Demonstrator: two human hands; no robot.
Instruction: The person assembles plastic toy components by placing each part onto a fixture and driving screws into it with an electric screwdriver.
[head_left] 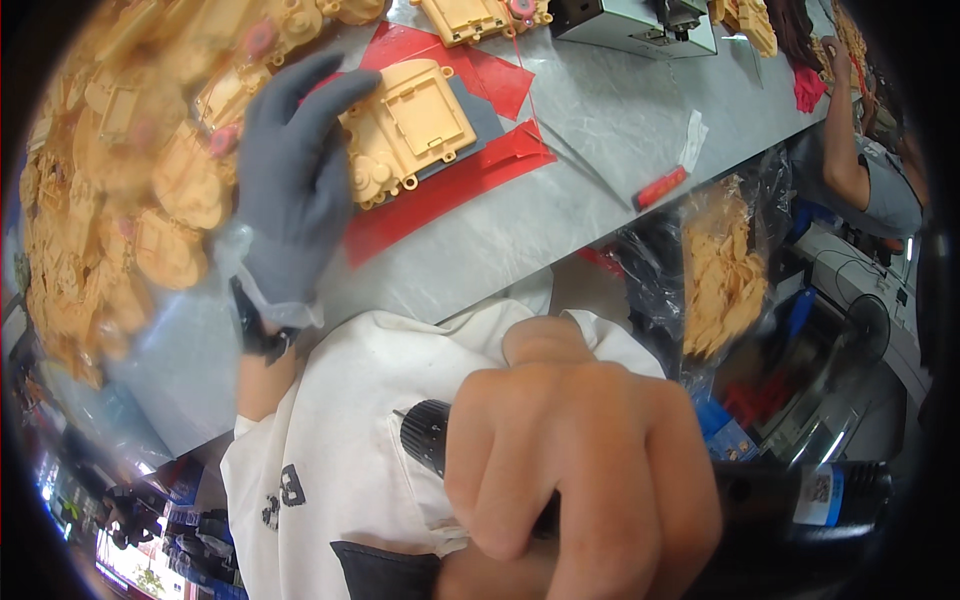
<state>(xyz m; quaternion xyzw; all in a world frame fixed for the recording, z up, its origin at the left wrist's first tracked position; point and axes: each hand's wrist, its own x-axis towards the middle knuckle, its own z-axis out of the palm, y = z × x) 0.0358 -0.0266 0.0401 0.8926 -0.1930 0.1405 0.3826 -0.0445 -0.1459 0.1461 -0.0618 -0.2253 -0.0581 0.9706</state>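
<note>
My left hand point(295, 165), in a grey glove with a clear plastic cuff, is at the left side of a yellow plastic housing point(425, 115). Its fingers are curved and spread apart, a fingertip by the housing's upper left corner; whether it touches cannot be told. The housing has a rectangular recess and a rounded, knobbed end, and lies on a dark grey block point(478, 120) over red sheeting point(450, 190). Close to the camera, my bare right hand point(590, 450) is wrapped round a black electric screwdriver point(765, 515), its ribbed collar and thin tip pointing left.
Yellow housings point(160, 190) are heaped on the left. A red-handled tool point(660, 188) lies near the table's point(590, 100) edge. At the back stands a metal-sided device point(640, 30). Yellow parts point(725, 270) fill a plastic bag at right; another person's arm point(845, 140) shows beyond.
</note>
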